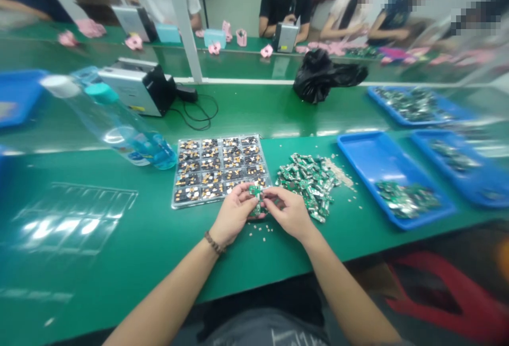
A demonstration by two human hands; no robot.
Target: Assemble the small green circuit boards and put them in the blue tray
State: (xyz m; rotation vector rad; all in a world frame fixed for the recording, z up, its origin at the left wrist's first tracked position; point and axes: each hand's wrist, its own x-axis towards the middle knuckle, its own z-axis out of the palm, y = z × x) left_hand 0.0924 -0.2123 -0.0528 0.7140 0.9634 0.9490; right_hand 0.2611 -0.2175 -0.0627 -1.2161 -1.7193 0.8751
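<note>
My left hand point(231, 218) has its fingers and thumb closed around a small green circuit board point(255, 191), held just above the table. From the other side, my right hand point(293, 215) pinches at the same board with thumb and forefinger; any tiny part between these fingertips is too small to make out. Behind my left hand lies a clear compartment tray point(174, 197) of small black, orange and silvery parts. A loose heap of green circuit boards point(306, 182) sits beside my right hand. Small pale bits point(260, 229) are scattered beneath my hands.
To the right are blue trays point(363, 158) holding more boards, with pale bits point(340, 172) near the heap. Tall bottles point(131, 139) and a silver-black box point(137, 83) stand back left. A clear plastic lid point(75, 219) lies left. Behind are a black bag point(318, 78) and several people.
</note>
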